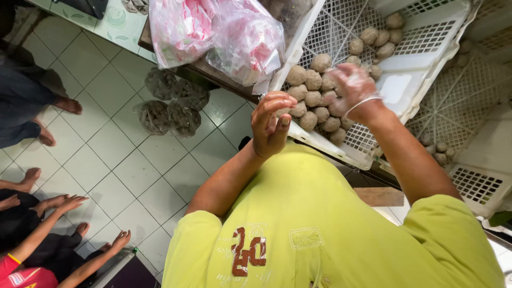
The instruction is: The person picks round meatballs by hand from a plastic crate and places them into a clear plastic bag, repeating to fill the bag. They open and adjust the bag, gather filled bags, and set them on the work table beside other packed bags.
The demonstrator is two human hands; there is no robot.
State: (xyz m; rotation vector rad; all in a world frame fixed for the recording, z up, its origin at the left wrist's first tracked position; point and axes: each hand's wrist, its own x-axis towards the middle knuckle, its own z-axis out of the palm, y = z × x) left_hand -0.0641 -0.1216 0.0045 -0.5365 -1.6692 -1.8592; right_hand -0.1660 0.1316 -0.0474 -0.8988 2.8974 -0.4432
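A white perforated plastic crate (pixel 421 37) tilts toward me and holds several round brown balls (pixel 312 80). My right hand (pixel 354 88) wears a thin clear plastic glove and lies on the pile, blurred, fingers bent over the balls. Whether it grips one is unclear. My left hand (pixel 272 125) is bare and hovers at the crate's near edge with its fingers curled against the thumb. Nothing shows clearly inside it. My yellow-green shirt fills the bottom of the view.
Clear plastic bags with pink contents (pixel 245 40) hang at the top left of the crate. Net bags (pixel 170 109) lie on the white tiled floor. Other people's feet and arms (pixel 64 205) are at the left. More white crates (pixel 469 181) stand at the right.
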